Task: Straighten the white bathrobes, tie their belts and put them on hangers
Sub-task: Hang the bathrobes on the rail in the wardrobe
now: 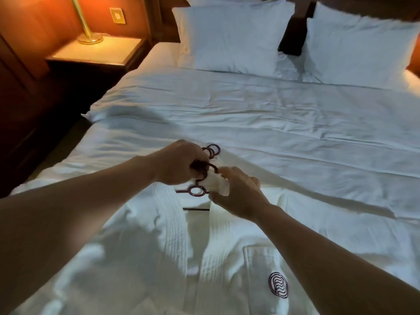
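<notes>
Upper left of the frame: we log a brass lamp (87, 30) standing on a bedside table (97, 51), with a wall switch plate (117, 15) above it.

Left of centre: our left hand (179, 163), fingers curled round the dark top of a hanger (197, 190). The hanger's ring-shaped neck shows just below the hand, and further dark rings (212, 150) show just above the knuckles; we cannot tell how many hangers these belong to.

Centre: a small bunch of white cloth (217, 181) between the two hands, touching both.

Lower centre: a white bathrobe (159, 258) lying face up on the bed (295, 133), collar toward the pillows, ribbed lapels crossing down its middle. The hanger's bar shows in the open neck.

Right of centre: our right hand (238, 194), thumb and fingers pinching the white cloth.

Lower right: a dark round emblem (278, 285) on the robe's chest pocket.

Upper right: two white pillows (231, 39) propped at the head of the bed, with a dark headboard (293, 35) showing between them.
</notes>
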`<state>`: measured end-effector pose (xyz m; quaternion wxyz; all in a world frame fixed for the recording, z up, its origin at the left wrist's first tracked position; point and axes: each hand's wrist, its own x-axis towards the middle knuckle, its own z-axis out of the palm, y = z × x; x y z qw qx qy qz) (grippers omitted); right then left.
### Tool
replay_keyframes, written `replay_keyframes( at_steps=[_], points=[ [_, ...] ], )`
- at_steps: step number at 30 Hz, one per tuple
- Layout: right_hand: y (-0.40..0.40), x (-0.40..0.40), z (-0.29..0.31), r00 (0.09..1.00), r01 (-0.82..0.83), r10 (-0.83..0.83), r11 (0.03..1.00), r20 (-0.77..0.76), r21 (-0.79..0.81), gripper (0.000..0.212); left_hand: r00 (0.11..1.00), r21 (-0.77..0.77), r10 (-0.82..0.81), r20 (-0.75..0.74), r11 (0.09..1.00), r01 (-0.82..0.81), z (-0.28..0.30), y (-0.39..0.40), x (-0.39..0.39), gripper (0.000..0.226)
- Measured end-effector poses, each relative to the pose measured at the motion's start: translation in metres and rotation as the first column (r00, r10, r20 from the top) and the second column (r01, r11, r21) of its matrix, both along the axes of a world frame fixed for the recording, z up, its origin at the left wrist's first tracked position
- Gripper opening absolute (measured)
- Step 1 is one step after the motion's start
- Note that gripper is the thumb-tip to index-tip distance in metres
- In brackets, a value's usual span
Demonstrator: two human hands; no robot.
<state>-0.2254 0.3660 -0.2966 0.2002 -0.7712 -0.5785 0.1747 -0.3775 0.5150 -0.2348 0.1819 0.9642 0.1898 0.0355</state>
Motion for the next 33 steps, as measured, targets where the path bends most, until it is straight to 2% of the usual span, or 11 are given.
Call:
replay_keyframes(
  at_steps=[4, 8, 12, 15, 18, 20, 22, 24, 27, 29, 33],
  points=[
    [-0.018, -0.018, 0.044, 0.997, -0.074, 0.075, 0.997, 0.026, -0.030, 0.064, 0.991, 0.118, -0.047, 0.126, 0.992, 0.032, 0.063, -0.030, -0.037, 0.008],
    [-0.050, -0.041, 0.101, 0.997, -0.077, 0.078, 0.996, -0.016, 0.047, 0.078, 0.978, 0.104, 0.022, 0.208, 0.994, -0.044, 0.130, -0.068, -0.078, 0.013],
    [-0.091, -0.073, 0.177, 0.980, -0.100, 0.106, 0.994, 0.168, -0.043, 0.048, 0.957, 0.042, 0.105, 0.270, 0.992, -0.121, 0.204, -0.118, -0.126, 0.019],
    [-0.121, -0.099, 0.237, 0.964, -0.130, 0.123, 0.991, 0.238, 0.015, 0.049, 0.926, -0.068, 0.182, 0.329, 0.983, -0.169, 0.256, -0.153, -0.157, 0.019],
    [-0.149, -0.133, 0.317, 0.960, -0.145, 0.088, 0.968, 0.267, 0.204, 0.036, 0.798, -0.154, 0.291, 0.528, 0.957, -0.247, 0.320, -0.184, -0.191, 0.016],
    [-0.165, -0.158, 0.372, 0.965, -0.174, 0.108, 0.945, 0.241, 0.277, 0.033, 0.695, -0.240, 0.347, 0.630, 0.938, -0.251, 0.362, -0.203, -0.226, 0.027],
    [-0.182, -0.184, 0.421, 0.972, -0.180, 0.115, 0.924, 0.203, 0.337, 0.038, 0.738, -0.363, 0.407, 0.538, 0.902, -0.233, 0.397, -0.219, -0.278, 0.059],
    [-0.196, -0.205, 0.458, 0.979, -0.173, 0.116, 0.906, 0.166, 0.386, 0.041, 0.859, -0.421, 0.416, 0.299, 0.865, -0.273, 0.417, -0.240, -0.336, 0.079],
    [-0.213, -0.236, 0.491, 0.978, -0.207, 0.172, 0.882, 0.121, 0.424, 0.044, 0.864, -0.246, 0.488, 0.126, 0.859, -0.449, 0.431, -0.276, -0.411, 0.067],
    [-0.217, -0.261, 0.501, 0.967, -0.255, 0.243, 0.869, 0.083, 0.425, 0.049, 0.814, -0.086, 0.551, 0.183, 0.834, -0.545, 0.442, -0.303, -0.442, 0.055],
    [-0.215, -0.317, 0.529, 0.916, -0.395, 0.386, 0.810, 0.112, 0.434, 0.059, 0.712, 0.081, 0.640, 0.288, 0.725, -0.684, 0.462, -0.353, -0.492, 0.061]
  ],
)
